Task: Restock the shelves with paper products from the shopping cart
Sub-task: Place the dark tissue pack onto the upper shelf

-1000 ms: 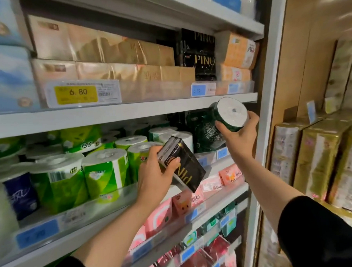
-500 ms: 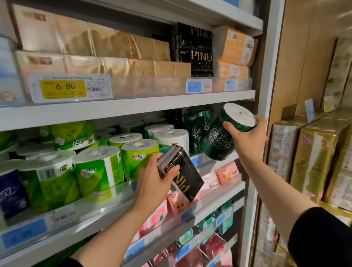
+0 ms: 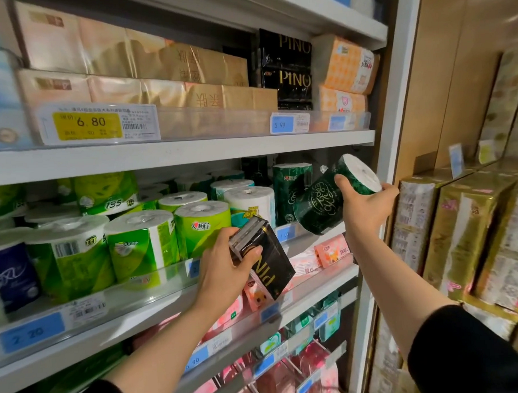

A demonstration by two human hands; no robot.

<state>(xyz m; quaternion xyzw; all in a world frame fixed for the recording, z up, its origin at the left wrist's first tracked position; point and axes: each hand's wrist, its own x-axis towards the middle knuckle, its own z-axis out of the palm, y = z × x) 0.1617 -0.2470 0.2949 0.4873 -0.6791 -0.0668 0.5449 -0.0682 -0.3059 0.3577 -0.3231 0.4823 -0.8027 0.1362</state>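
Since 0.5 s ago the dark green toilet roll [image 3: 335,194] has tilted further out from the middle shelf [image 3: 173,154]. Left: green-wrapped rolls [image 3: 141,246] behind clear lip w/ blue price tags. Left hand [image 3: 225,272] clamps black PINO tissue pack [image 3: 263,255]. Right hand [image 3: 363,205] fingers wrapped on roll, beside white upright [image 3: 396,101]; gold multipacks [image 3: 461,232] far right.
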